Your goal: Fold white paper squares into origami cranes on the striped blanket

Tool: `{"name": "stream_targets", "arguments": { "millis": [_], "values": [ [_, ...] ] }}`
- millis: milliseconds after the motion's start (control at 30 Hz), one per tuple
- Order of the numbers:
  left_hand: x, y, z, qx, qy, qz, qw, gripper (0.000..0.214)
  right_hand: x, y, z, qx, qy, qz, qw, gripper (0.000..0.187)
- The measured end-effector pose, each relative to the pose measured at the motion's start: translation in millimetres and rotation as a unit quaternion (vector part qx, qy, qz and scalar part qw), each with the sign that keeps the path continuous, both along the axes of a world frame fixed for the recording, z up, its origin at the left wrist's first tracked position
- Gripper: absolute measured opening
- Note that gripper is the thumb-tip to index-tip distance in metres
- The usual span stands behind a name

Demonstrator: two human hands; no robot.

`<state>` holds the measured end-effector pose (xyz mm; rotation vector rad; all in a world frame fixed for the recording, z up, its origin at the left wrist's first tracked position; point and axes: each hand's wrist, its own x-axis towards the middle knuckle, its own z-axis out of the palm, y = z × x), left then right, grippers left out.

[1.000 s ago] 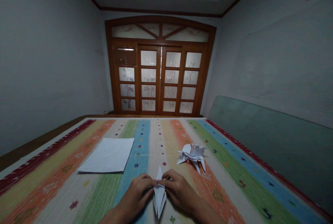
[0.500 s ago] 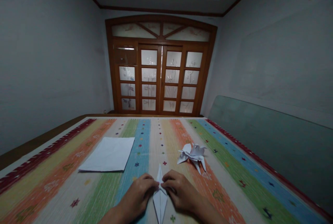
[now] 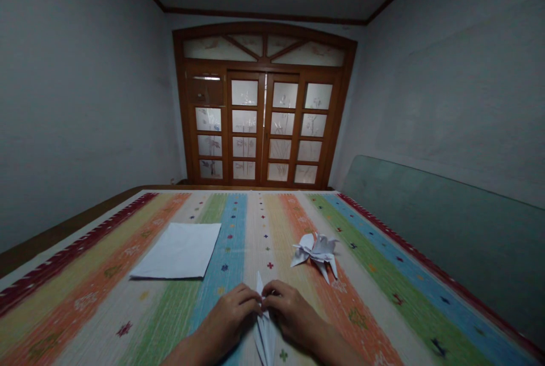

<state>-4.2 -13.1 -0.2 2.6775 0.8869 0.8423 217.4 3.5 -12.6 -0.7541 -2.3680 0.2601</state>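
A long, narrow piece of folded white paper (image 3: 264,339) lies near the table's front edge, one sharp tip pointing away from me. My left hand (image 3: 235,312) pinches it from the left around its middle. From the other side my right hand (image 3: 289,310) pinches the same spot, and the fingertips of both hands nearly meet there. The fingers cover the middle of the paper, so its creases at that place are hidden.
A stack or sheet of square white paper (image 3: 181,251) lies to the left. On the right sit folded white paper pieces (image 3: 315,252) with pointed petals. A striped cloth (image 3: 170,309) covers the table. A pale green board or seat back (image 3: 426,207) stands along the right side.
My hands have come closer together over the folded paper. It looks narrower now, its two sides drawn inward, and its far tip leans slightly left.
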Motion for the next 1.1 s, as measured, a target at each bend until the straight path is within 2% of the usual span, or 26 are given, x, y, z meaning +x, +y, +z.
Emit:
{"name": "stream_targets", "arguments": {
  "millis": [167, 433, 567, 700, 867, 1000, 1100],
  "values": [
    [1, 1, -0.5, 0.019, 0.031, 0.003, 0.999, 0.022, -1, -1, 1.1, 0.006, -0.02, 0.008, 1.0, 0.039],
    [-1, 3, 6.9, 0.096, 0.058, -0.034, 0.993, 0.023, -2, -3, 4.3, -0.025, -0.01, -0.006, 1.0, 0.033],
    [-2, 4, 9.2, 0.128, 0.062, -0.031, 0.989, 0.022, -3, -3, 3.8, -0.037, 0.005, -0.02, 0.999, 0.032],
    [-3, 4, 9.5, 0.151, 0.044, -0.034, 0.987, 0.021, -2, 1, -1.7, -0.028, 0.041, 0.0, 0.999, 0.027],
    [-1, 5, 4.2, 0.151, 0.006, -0.033, 0.988, 0.021, -3, 2, -6.6, -0.003, 0.071, 0.018, 0.997, 0.021],
    [0, 7, 1.8, 0.112, -0.017, -0.008, 0.993, 0.019, -5, -2, -5.0, 0.002, 0.074, 0.033, 0.997, 0.007],
    [0, 7, 3.1, 0.095, -0.016, -0.012, 0.995, 0.02, -6, -4, -3.4, 0.013, 0.079, 0.035, 0.996, 0.011]
  ]
}}
